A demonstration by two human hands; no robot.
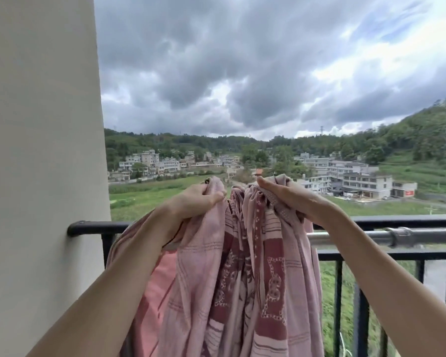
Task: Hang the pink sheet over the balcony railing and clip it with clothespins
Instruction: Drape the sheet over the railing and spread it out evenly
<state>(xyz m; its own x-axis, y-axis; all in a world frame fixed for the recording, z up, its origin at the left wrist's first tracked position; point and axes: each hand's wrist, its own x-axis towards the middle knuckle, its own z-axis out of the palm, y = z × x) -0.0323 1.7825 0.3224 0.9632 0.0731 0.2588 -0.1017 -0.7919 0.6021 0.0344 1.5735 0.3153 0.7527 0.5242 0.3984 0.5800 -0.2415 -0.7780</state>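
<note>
While both arms reach forward, the left hand (200,198) and the right hand (289,199) each clench a bunch of the pink sheet (232,274), holding its gathered top edge above the balcony railing (386,219). Its patterned folds hang down on the near side, between the forearms. A silver pole (358,238) runs right; a pale wall (41,150) stands left.

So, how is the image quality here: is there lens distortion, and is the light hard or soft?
Head view: wide-angle bending, the white wall and railing edges curve; overcast sky gives soft, even light, no hard shadows on the pink sheet; both hands look fairly sharp, and the far village is slightly soft.
</note>
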